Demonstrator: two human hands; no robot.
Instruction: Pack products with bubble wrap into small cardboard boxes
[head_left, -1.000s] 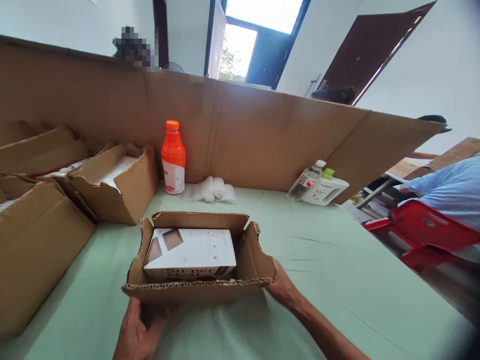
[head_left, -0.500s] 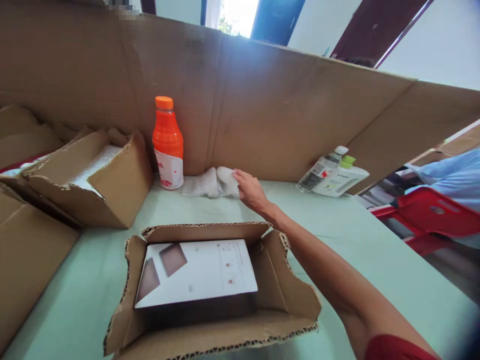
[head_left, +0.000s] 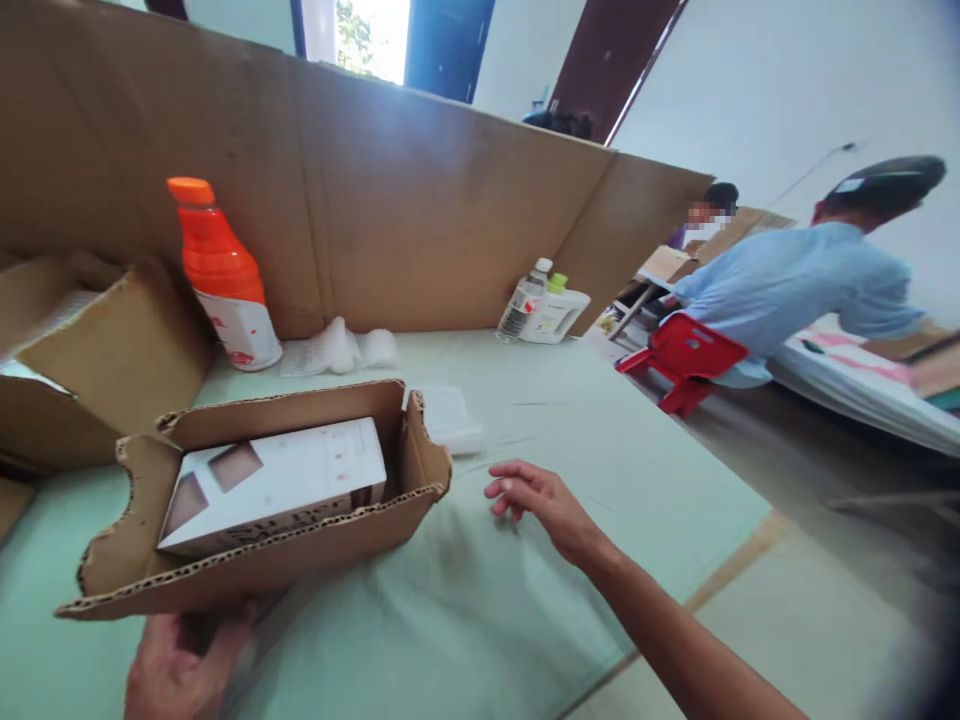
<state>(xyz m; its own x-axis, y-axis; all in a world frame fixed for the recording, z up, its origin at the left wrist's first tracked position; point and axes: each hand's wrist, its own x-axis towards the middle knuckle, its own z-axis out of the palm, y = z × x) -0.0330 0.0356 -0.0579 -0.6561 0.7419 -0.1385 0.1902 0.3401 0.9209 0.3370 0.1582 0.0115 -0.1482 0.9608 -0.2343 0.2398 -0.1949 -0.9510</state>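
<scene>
A small open cardboard box [head_left: 225, 575] sits on the pale green table cover [head_left: 525, 600]; a white carton [head_left: 277, 480] with brown squares lies inside it. My left hand [head_left: 176, 675] grips the box's near wall from below. Just right of the box, my right hand [head_left: 536, 500] hovers over the cover with its fingers loosely spread and nothing in them. A flat white bubble-wrap piece [head_left: 450, 420] lies on the cover behind the box's right flap. More rolled bubble wrap [head_left: 337, 350] rests at the foot of the cardboard partition [head_left: 420, 200].
An orange bottle [head_left: 221, 275] stands by the partition. A clear bottle [head_left: 523, 300] and a white jug [head_left: 556, 312] sit at the far right corner. Open cartons [head_left: 105, 370] crowd the left. A person in a blue shirt [head_left: 787, 285] sits on a red chair [head_left: 686, 355].
My right hand has left the bubble wrap by the partition and come back near the box. A flat wrap piece now lies beside the box. My left hand has returned to the box. The view swung right.
</scene>
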